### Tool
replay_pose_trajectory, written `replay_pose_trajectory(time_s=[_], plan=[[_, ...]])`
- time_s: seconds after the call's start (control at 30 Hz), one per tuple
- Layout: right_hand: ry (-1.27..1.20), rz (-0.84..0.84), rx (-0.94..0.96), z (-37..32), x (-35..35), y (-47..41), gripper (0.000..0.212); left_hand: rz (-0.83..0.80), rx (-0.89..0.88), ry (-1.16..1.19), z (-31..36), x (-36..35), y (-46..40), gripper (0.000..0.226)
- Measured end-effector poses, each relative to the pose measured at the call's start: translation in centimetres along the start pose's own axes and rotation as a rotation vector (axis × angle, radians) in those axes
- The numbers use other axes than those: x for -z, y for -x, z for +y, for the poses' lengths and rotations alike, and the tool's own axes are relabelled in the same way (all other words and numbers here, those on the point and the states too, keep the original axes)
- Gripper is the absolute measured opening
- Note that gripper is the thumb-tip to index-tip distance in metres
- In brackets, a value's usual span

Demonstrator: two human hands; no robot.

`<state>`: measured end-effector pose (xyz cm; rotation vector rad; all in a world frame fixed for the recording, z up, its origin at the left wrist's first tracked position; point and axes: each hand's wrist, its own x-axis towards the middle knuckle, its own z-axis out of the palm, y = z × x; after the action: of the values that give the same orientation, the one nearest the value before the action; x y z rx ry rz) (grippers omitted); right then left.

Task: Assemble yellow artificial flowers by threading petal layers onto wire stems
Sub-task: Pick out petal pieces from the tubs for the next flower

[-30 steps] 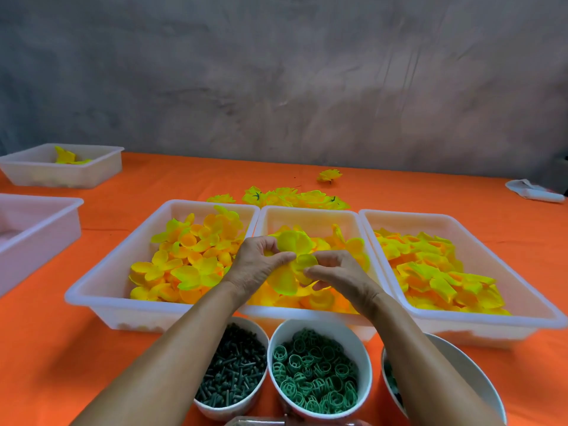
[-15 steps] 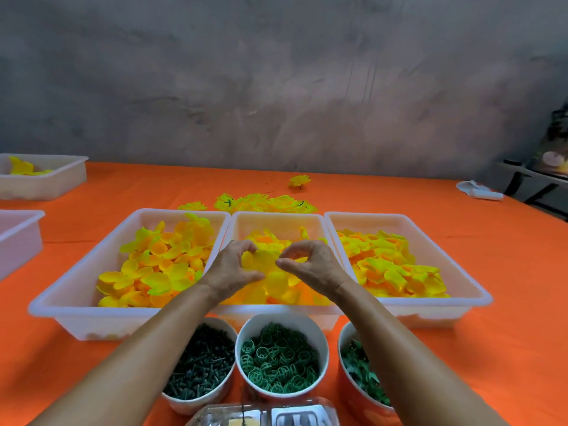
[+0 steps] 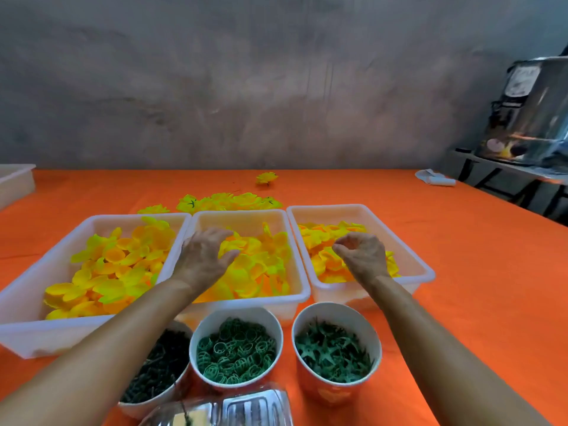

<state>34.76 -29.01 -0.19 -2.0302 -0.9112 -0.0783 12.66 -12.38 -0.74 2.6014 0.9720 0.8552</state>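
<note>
Head view: the clear plastic lid (image 3: 233, 407) at the bottom edge is cut off, and the dark box (image 3: 531, 112) far right is too blurred for its label to be read. 3 white trays sit side by side on the orange table (image 3: 479, 272), all holding yellow petal layers. The left hand (image 3: 203, 259) hovers over the middle tray (image 3: 246, 216), fingers loosely spread; whether it touches the petals (image 3: 258, 265) I cannot tell. The right hand (image 3: 362, 256) curls above the right tray (image 3: 408, 253), fingertips pinched together; anything held is too small to see. 3 cups in front hold green parts.
</note>
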Motion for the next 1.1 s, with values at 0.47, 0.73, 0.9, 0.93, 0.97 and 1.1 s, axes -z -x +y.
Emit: replay_pose_trajectory(time_s=[0.47,0.73,0.9,0.93,0.97,1.1], plan=[[0.64,-0.329,-0.125,2.7,-1.5,-2.9,0.044,0.045,-0.165,0.259,9.7,-5.8,-3.1,0.021],[0.564,-0.226,-0.058,3.0,-2.2,-2.8,0.012,-0.059,-0.225,0.286,9.4,-6.2,-3.6,0.02],[0.469,-0.128,0.036,2.8,-2.2,-2.6,0.017,-0.094,-0.263,0.288,8.0,-6.4,-3.5,0.02],[0.465,-0.079,0.067,2.7,-2.4,-2.5,0.016,-0.097,-0.266,0.297,7.8,-6.6,-3.4,0.021],[0.44,-0.018,0.093,2.5,-2.5,-2.4,0.017,-0.098,-0.269,0.309,7.7,-6.8,-3.2,0.022],[0.241,0.193,0.106,1.8,-3.1,-1.9,0.016,-0.089,-0.294,0.343,7.1,-7.6,-2.6,0.029]])
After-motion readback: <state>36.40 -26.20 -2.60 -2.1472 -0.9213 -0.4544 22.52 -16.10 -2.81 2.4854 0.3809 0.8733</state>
